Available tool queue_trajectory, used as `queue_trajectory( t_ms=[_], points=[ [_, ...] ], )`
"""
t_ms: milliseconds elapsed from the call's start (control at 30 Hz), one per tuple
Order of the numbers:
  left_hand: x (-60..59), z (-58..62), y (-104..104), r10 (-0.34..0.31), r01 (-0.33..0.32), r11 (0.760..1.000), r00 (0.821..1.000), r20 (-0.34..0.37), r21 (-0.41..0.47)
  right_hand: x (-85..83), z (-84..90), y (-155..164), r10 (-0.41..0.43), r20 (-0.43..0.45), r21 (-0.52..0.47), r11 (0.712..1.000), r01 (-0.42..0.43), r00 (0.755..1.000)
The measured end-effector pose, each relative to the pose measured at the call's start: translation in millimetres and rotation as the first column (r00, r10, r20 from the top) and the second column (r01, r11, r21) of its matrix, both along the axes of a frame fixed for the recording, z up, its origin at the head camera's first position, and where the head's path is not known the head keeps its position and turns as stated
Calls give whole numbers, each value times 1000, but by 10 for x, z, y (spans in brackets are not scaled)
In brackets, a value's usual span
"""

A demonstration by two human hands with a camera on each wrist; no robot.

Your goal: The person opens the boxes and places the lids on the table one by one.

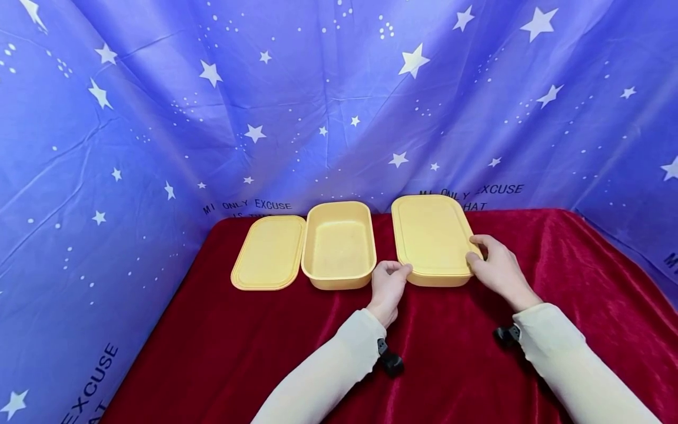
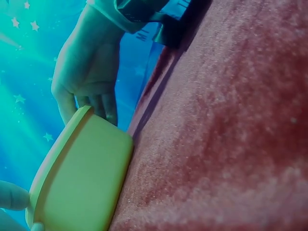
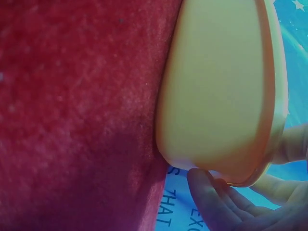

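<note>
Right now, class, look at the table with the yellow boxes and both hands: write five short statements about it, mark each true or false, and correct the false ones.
1. The closed box on the right has its lid on. True.
2. The open box in the middle holds food. False: nothing shows inside it.
3. The loose lid lies left of the open box. True.
4. The left hand rests on the loose lid. False: it touches the near left corner of the closed box.
5. The right hand is far from any box. False: its fingers hold the near right corner of the closed box.
</note>
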State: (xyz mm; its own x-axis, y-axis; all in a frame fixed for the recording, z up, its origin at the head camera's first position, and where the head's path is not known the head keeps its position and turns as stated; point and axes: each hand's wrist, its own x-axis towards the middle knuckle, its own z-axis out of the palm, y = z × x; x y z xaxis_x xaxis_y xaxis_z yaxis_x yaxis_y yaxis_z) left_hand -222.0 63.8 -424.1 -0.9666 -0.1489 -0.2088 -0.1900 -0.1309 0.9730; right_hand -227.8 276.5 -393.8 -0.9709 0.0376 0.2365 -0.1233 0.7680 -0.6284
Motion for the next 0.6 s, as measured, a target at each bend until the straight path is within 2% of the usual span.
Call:
queue_trajectory(
  t_ms=[400, 600],
  points=[
    [-46, 13, 68, 52, -50, 998, 997, -59, 46, -8, 2, 9, -6, 5, -20, 1000, 7, 1000],
    [-76, 26, 89, 69, -63, 994, 996, -65, 86, -9, 13, 3, -20, 16, -29, 999, 20, 1000]
  ],
)
